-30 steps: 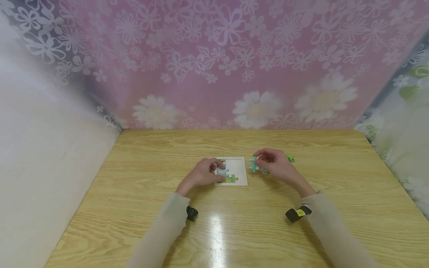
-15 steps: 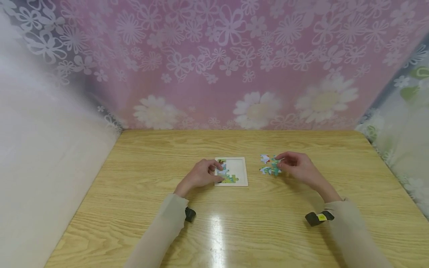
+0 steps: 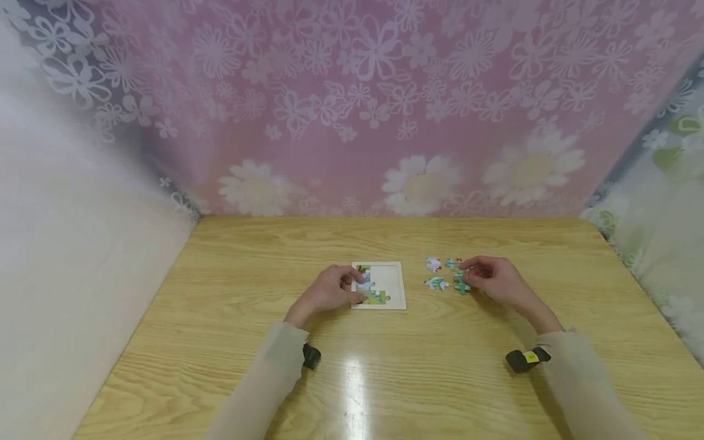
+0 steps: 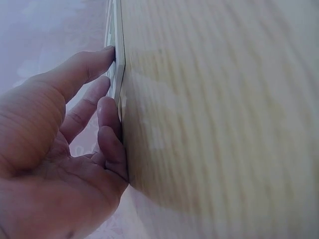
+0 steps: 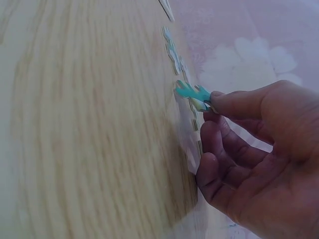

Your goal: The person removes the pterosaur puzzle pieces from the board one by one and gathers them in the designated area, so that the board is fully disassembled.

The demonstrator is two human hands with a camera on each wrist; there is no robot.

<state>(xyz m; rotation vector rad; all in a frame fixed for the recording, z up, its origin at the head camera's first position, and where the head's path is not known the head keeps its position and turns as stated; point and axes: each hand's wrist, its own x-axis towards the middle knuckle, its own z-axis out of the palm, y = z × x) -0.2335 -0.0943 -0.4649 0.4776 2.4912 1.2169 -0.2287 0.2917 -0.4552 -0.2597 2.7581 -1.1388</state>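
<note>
A shallow white puzzle tray (image 3: pixel 396 285) lies on the table, with colourful jigsaw pieces (image 3: pixel 376 297) fitted along its left side and lower left. My left hand (image 3: pixel 329 287) rests on the tray's left part, thumb and forefinger touching it apart from each other; in the left wrist view the lower fingers lie by its edge. To the right, my right hand (image 3: pixel 497 281) pinches a teal-green puzzle piece (image 5: pixel 192 93) between thumb and fingers, tilted off the table. Just left of that hand lie a white-and-red piece (image 3: pixel 433 264), a blue-green piece (image 3: pixel 436 283) and another piece (image 3: pixel 452 263).
The wooden table (image 3: pixel 247 256) meets a pink flowered cloth wall (image 3: pixel 330 146) at its back edge. A pale wall (image 3: pixel 82 244) stands along the left side, with a flowered one at the right. Dark straps sit on both wrists.
My right hand has moved right, away from the tray, with the teal-green piece. Loose pieces it covered earlier now show on its left. The left hand stays on the tray.
</note>
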